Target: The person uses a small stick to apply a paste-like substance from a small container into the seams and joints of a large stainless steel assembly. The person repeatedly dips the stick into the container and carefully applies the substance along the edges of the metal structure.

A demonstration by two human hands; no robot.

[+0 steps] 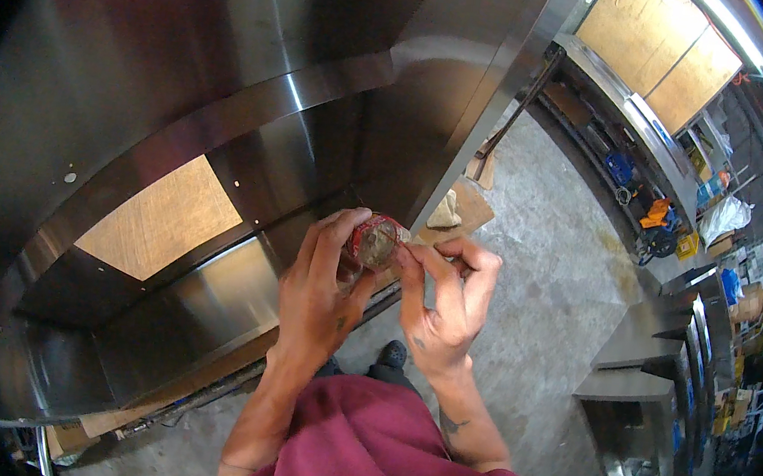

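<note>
In front of my chest, my left hand [323, 269] is closed around what looks like a roll of tape [376, 242], round, with a red printed rim and a dull tan middle. The thumb lies below the roll and the fingers curl over its far side. My right hand [446, 301] meets the roll's right edge in a pinch of thumb and forefinger. Its other fingers are bent. Whatever thin part is pinched there is too small to make out.
A large brushed-steel cabinet [324, 74] fills the left side, with a plywood-coloured panel [165, 215] in its opening. Cardboard [468, 212] and a pale cloth [446, 209] lie on the concrete floor [556, 256]. Steel units [630, 390] and a cluttered workbench [635, 125] stand at right.
</note>
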